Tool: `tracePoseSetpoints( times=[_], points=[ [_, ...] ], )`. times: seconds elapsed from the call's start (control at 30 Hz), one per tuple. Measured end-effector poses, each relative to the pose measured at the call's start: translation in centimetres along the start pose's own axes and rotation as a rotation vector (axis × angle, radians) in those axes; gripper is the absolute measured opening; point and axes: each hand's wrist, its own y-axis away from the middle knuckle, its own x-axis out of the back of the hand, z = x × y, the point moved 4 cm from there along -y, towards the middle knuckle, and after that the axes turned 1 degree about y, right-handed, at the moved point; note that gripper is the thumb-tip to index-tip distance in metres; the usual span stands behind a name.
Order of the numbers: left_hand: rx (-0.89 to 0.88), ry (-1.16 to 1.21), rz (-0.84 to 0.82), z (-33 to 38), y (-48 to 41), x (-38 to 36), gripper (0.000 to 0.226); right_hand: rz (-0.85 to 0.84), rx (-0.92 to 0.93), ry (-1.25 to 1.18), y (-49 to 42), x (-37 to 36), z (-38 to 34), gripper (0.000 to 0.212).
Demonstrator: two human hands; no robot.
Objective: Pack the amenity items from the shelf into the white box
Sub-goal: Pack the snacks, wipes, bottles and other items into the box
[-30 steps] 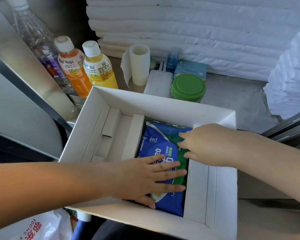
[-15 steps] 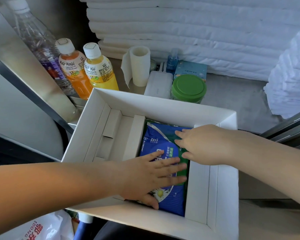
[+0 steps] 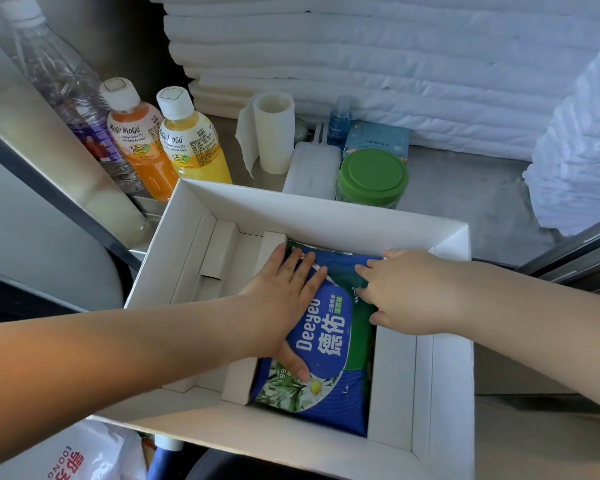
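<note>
Gently, I seat the wipes pack (image 3: 329, 344).
Left hand (image 3: 284, 296), right hand (image 3: 409, 292) flat, unclenched; I press evenly beneath both.

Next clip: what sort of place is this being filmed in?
Probably a hotel housekeeping store or cart: folded white linen stacked on a metal shelf, beside a toilet roll and juice bottles.

White box (image 3: 326, 216) open at the shelf edge, folded cardboard dividers inside. There's the blue-and-green Deeyeo wet-wipes pack (image 3: 329, 344), lying flat and label up between two dividers. Just behind the box on the steel shelf (image 3: 465, 202) stand an orange Mogu Mogu bottle (image 3: 139, 140), a yellow Mogu Mogu bottle (image 3: 191, 140), a toilet roll (image 3: 274, 133), a white case (image 3: 312, 168) and a green-lidded jar (image 3: 373, 174).
</note>
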Motion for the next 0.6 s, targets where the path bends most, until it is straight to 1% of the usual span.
tracePoseSetpoints(
  times=[0.13, 0.2, 0.3, 0.37, 0.47, 0.6],
  points=[
    [0.002, -0.012, 0.012, 0.1, 0.0, 0.1, 0.135, -0.008, 0.001, 0.004, -0.1, 0.0, -0.2, 0.049],
    [-0.011, -0.003, 0.029, 0.1, 0.2, -0.1, 0.131, 0.038, 0.014, -0.032, 0.2, 0.4, -0.2, 0.048],
    [-0.090, 0.023, 0.070, 0.5, 0.5, -0.3, 0.120, 0.112, 0.090, -0.110, 0.7, 0.9, -0.6, 0.051],
    [-0.123, 0.052, 0.063, 0.6, 0.7, -0.5, 0.115, 0.084, 0.118, -0.136, 0.8, 0.5, -1.3, 0.059],
    [-0.132, 0.085, 0.021, 0.5, 0.6, -0.9, 0.116, 0.037, 0.103, -0.136, 0.9, -0.4, -1.9, 0.070],
    [-0.144, 0.120, -0.011, 0.3, 0.2, -0.8, 0.121, 0.028, 0.090, -0.123, 0.5, -0.5, -2.1, 0.076]
  ],
)
